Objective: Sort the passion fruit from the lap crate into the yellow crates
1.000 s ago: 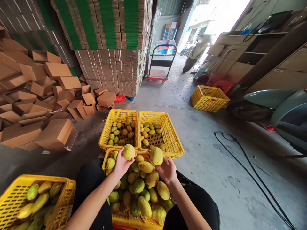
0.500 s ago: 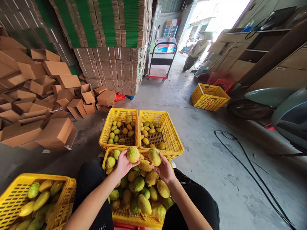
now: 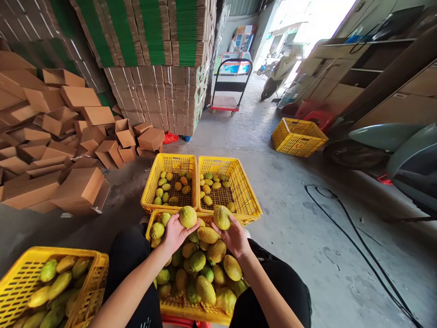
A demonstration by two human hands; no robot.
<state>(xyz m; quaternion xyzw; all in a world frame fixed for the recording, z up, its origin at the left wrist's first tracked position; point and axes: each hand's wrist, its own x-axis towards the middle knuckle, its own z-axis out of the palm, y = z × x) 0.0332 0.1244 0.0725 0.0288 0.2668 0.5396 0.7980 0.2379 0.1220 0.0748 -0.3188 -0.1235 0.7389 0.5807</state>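
Note:
My left hand point(image 3: 175, 233) is closed around a yellow-green papaya point(image 3: 187, 217). A second papaya point(image 3: 222, 217) rests in my right hand point(image 3: 235, 238), fingers curled under and around it. Both fruits are held side by side, a little apart, above a yellow plastic crate point(image 3: 194, 313) between my knees. That crate is heaped with green and yellow papayas point(image 3: 205, 290). Just beyond it stand two more yellow crates, the left one point(image 3: 146, 191) and the right one point(image 3: 251, 197), each with a loose layer of papayas on its bottom.
Another crate point(image 3: 97, 291) of longer papayas stands by my left leg. Cardboard boxes point(image 3: 78, 189) are piled at left, below stacked flat cartons point(image 3: 150, 91). A hand cart point(image 3: 226, 101), a yellow crate point(image 3: 300, 139), a scooter point(image 3: 409, 159) and a black cable point(image 3: 355, 232) are around the floor.
Both papayas have turned slightly in my hands. The left one has shifted a little to the left and up. In the background, a person has moved to the right.

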